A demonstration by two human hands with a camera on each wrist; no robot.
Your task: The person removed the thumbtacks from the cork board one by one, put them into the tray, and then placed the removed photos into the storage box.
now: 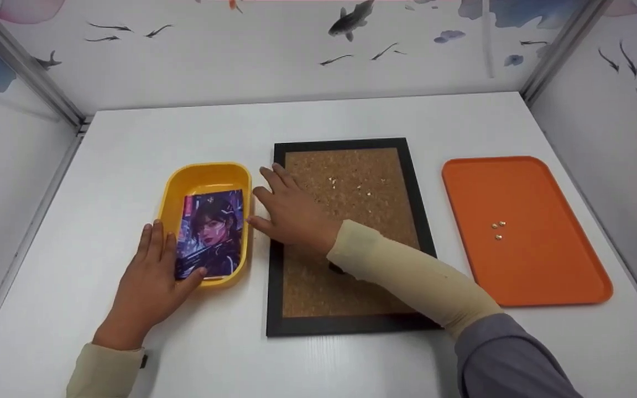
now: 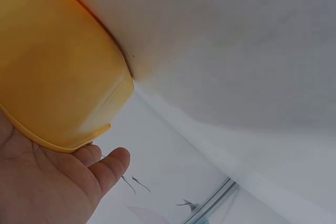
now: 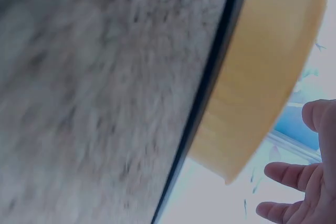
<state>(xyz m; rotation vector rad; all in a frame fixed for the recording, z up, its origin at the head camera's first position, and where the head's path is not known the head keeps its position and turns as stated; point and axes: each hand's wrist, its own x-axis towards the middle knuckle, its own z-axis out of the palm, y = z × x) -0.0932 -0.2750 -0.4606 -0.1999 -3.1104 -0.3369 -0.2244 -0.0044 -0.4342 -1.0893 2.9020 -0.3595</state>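
A yellow plastic tub (image 1: 208,174) stands on the left of the table, with a purple-and-blue picture card (image 1: 210,235) of an illustrated figure lying inside it. My left hand (image 1: 150,282) rests against the tub's near left side, its fingers extended along the outer wall and the thumb at the near rim. To the right of the tub, my right hand (image 1: 296,213) hovers with spread fingers over the left edge of a black-framed cork board (image 1: 324,298). Nothing is held in the right hand. Its fingertips reach close to the tub's right rim; whether they touch is unclear.
Several small gold-coloured pins (image 1: 333,182) dot the upper part of the cork board. An orange tray (image 1: 539,271) at the right carries 3 small gold-coloured pins (image 1: 498,237). White panels (image 1: 274,55) with painted fish enclose the white table (image 1: 197,132).
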